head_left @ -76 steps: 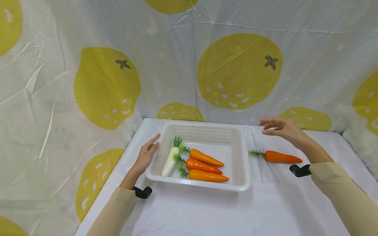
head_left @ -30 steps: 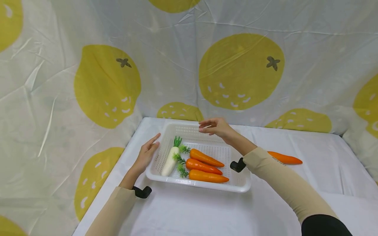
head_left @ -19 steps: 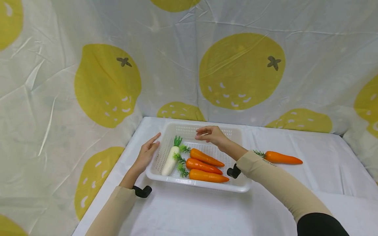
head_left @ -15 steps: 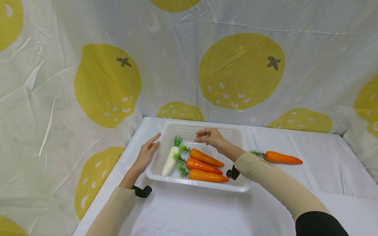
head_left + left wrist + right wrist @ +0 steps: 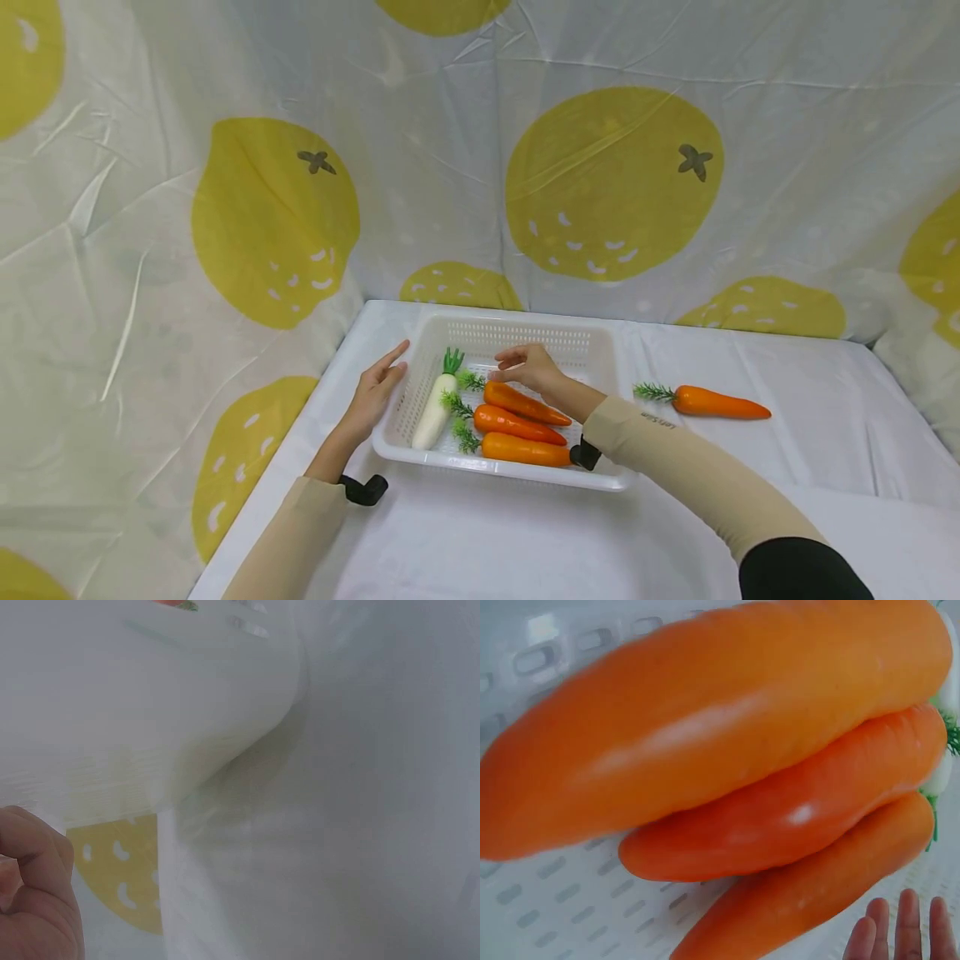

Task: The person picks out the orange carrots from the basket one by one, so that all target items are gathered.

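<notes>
In the head view a white plastic basket (image 5: 517, 477) holds a white radish (image 5: 432, 414) and three orange carrots, lying side by side. My left hand (image 5: 369, 393) rests at the basket's left side, forefinger and thumb reaching to its rim; the left wrist view shows part of this hand (image 5: 37, 889) beside the basket wall (image 5: 150, 705). My right hand (image 5: 534, 371) is over the basket, just above the leafy end of the farthest carrot (image 5: 527, 403). The right wrist view shows its fingers (image 5: 907, 930) extended and apart from the carrots, holding nothing.
Another carrot (image 5: 720, 403) with green leaves lies on the white tablecloth (image 5: 510, 542), right of the basket. Behind the table hangs a curtain (image 5: 435, 167) printed with yellow fruit.
My right hand has come from above the lone carrot on the right, across to the basket, then down toward the farthest carrot. The left hand, basket and vegetables stay in place.
</notes>
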The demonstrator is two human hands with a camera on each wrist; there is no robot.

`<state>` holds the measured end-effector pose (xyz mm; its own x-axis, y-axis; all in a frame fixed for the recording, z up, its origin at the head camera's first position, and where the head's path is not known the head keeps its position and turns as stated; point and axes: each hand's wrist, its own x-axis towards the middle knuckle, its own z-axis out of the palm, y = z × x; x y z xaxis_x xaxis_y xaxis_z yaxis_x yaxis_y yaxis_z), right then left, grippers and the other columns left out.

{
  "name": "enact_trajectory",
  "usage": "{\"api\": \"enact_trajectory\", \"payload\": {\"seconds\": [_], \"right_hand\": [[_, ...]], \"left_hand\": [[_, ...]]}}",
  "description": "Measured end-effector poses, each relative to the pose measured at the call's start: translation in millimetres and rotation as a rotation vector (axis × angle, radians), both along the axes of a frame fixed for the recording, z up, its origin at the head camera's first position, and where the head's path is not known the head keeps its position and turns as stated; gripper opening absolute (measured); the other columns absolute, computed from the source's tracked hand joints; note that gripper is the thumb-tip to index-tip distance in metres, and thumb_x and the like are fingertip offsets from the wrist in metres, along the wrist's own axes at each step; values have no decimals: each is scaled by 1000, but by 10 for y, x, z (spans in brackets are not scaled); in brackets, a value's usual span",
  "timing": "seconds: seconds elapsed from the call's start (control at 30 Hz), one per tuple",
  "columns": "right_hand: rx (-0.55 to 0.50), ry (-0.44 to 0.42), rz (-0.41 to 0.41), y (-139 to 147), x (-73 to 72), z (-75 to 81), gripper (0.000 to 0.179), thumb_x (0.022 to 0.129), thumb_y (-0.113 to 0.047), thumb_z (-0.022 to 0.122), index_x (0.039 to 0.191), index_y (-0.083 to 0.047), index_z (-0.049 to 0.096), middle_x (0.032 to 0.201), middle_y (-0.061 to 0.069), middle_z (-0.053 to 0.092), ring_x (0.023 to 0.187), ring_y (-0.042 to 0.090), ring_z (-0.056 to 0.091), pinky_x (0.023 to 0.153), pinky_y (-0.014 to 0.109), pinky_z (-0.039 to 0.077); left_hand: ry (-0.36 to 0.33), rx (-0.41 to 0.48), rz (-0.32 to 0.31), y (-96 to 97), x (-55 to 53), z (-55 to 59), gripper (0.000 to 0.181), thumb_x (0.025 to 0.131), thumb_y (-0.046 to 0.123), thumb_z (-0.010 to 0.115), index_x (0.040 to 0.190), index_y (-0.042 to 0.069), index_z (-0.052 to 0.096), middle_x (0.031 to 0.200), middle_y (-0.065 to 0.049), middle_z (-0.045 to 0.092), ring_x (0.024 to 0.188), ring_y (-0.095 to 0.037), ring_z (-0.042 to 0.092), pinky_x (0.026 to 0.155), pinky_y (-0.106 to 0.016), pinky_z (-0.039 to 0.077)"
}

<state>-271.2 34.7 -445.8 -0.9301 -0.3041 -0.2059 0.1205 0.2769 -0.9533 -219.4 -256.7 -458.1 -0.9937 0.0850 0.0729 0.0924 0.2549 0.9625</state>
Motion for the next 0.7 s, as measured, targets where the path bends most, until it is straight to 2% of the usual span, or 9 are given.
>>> {"api": "enact_trajectory", "payload": {"seconds": [0.17,0.33,0.4,0.43,0.63,0.7], "right_hand": [[23,-3,20,-9,-8,-74,43,85,-6,80,122,10,65,116,24,66,105,30,62,91,37,51],[51,-17,18,-16,-9,-152,40,81,-6,83,116,8,69,107,19,70,100,27,62,84,31,51],[71,-23,13,-24,3,-169,39,80,-6,84,115,7,70,104,16,70,100,27,61,85,31,51],[85,-24,13,-28,9,-175,39,80,-7,84,114,6,71,103,15,71,101,28,62,86,32,52],[135,-34,7,-51,22,-208,37,79,-9,86,112,1,73,106,12,68,105,29,60,92,36,51],[144,-35,0,-57,24,-217,37,77,-8,87,110,1,74,105,12,68,103,28,59,91,35,50]], "left_hand": [[5,-6,9,15,6,-4,48,108,17,44,155,8,36,126,-31,59,104,-21,61,81,-21,49],[23,-12,2,12,26,-12,49,108,20,44,155,8,34,130,-31,58,110,-24,60,82,-21,49],[23,-11,1,6,27,-15,50,109,19,44,156,8,33,131,-30,57,111,-26,59,82,-21,49],[17,-9,-1,21,46,23,49,109,18,44,155,7,33,131,-31,57,112,-28,59,82,-21,49],[8,-8,-5,45,64,70,49,109,17,43,155,6,34,131,-32,56,115,-33,57,83,-20,48],[22,-7,-3,34,47,24,49,109,19,44,155,9,34,131,-31,57,114,-31,58,83,-20,48]]}}
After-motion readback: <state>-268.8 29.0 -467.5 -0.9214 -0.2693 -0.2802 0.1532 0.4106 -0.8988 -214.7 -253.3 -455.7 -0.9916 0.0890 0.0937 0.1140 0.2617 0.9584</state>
